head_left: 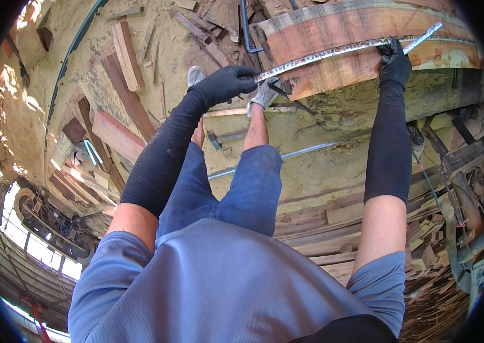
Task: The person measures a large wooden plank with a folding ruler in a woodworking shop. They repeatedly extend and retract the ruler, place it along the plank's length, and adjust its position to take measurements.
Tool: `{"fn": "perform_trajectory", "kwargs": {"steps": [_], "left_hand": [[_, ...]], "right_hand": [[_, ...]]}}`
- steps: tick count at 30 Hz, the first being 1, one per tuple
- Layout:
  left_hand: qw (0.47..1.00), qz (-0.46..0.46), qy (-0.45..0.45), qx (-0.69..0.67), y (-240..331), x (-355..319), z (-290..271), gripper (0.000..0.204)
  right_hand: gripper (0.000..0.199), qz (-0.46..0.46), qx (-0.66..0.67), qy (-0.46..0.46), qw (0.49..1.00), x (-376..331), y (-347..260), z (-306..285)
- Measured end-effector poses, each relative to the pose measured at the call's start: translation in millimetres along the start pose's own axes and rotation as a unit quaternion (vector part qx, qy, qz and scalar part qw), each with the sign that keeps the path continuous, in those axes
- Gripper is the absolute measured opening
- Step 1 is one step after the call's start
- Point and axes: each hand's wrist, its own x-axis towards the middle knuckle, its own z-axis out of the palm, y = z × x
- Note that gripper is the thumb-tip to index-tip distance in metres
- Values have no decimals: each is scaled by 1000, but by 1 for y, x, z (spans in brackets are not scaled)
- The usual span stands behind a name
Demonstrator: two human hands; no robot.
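Note:
A long metal ruler lies across a wide reddish timber slab at the top of the head view. My left hand, in a black glove and sleeve, presses the ruler's left end at the slab's edge. My right hand, also gloved in black, pins the ruler near its right end. My legs in blue shorts and grey shoes stand on sawdust just below the slab.
Offcut planks and boards lie scattered on the sawdust floor at left. A metal rail crosses the ground. A rusty machine and stacked wood scraps fill the right side.

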Motion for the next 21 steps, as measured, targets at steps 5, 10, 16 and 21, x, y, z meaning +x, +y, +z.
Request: {"fn": "perform_trajectory", "kwargs": {"steps": [5,10,16,21], "left_hand": [[999,-15,-30,-10,-2,3,-5,54],[999,-2,-38,-7,-2,1,-4,56],[999,12,-41,-2,27,0,-4,56],[999,44,-19,-11,27,6,-3,56]], "right_hand": [[47,-121,-57,9,991,15,36,-6],[45,-94,13,-34,995,-7,1,0],[33,-87,94,-43,991,-19,-12,-5],[22,76,241,-45,967,-10,-17,-2]]}}
